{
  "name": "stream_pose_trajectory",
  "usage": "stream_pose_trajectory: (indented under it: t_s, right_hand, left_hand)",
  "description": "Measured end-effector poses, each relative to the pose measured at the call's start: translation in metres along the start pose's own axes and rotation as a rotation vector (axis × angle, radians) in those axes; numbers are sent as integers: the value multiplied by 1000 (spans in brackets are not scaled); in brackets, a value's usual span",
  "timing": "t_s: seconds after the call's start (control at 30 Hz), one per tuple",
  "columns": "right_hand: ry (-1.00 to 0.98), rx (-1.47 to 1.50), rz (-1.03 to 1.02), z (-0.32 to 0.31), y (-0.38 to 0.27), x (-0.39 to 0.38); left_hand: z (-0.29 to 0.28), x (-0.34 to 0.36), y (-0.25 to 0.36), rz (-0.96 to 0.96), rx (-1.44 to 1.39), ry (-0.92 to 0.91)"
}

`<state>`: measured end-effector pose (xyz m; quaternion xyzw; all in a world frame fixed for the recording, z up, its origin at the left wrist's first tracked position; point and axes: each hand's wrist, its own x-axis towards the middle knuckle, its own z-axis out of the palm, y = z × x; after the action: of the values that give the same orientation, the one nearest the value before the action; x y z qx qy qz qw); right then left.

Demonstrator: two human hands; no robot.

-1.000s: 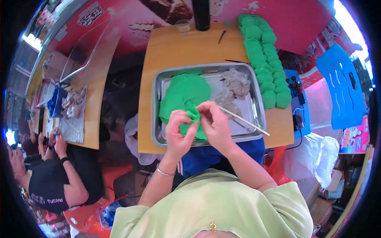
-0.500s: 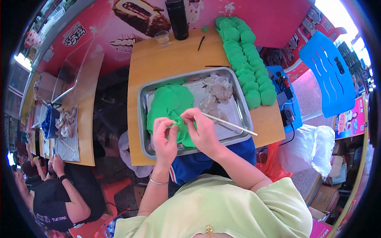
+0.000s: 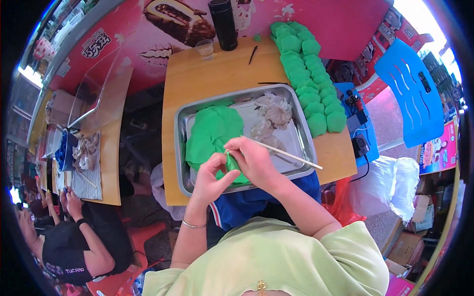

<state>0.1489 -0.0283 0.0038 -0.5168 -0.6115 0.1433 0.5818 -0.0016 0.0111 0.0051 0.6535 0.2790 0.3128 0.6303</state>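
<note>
Both my hands are over the near edge of a metal tray (image 3: 178, 143). My left hand (image 3: 216, 173) pinches a small folded green piece (image 3: 230, 162) of thin sheet material, and my right hand (image 3: 251, 159) grips its upper end. Behind them in the tray lies a loose pile of thin green rounds (image 3: 215, 130). Crumpled translucent, pale brownish bundles (image 3: 274, 111) fill the tray's far right part. A thin pale stick (image 3: 294, 157) slants over the tray's right side; its left end disappears behind my right hand, and I cannot tell whether the hand touches it.
Overlapping green rounds (image 3: 311, 84) run in rows along the table's right edge. A black bottle (image 3: 223, 24), a clear cup (image 3: 204, 49) and a dark thin tool (image 3: 253, 55) stand or lie at the back. A blue chair (image 3: 412, 93) is at right; another person (image 3: 74, 241) sits at left.
The green piece, bunched between my fingertips before, is now a smooth narrow fold. My hands have come closer together, shifting slightly right and nearer me.
</note>
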Motion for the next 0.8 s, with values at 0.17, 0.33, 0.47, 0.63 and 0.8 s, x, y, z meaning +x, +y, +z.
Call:
stream_pose_trajectory:
  t_s: [0.17, 0.33, 0.47, 0.63, 0.8]
  right_hand:
    - [-246, 78, 108, -16, -11, 8]
    - [-73, 23, 59, -16, -16, 13]
    - [-93, 138, 32, -21, -20, 10]
    - [-145, 42, 59, -18, -14, 6]
    - [-91, 92, 171, -16, -17, 7]
  left_hand:
    - [-23, -6, -8, -205, -435, -207]
    - [3, -3, -10, -137, -968, 38]
    - [4, -2, -6, -109, -922, 122]
    - [3, -4, -9, -103, -968, 137]
    - [-2, -2, -8, -4, -912, 219]
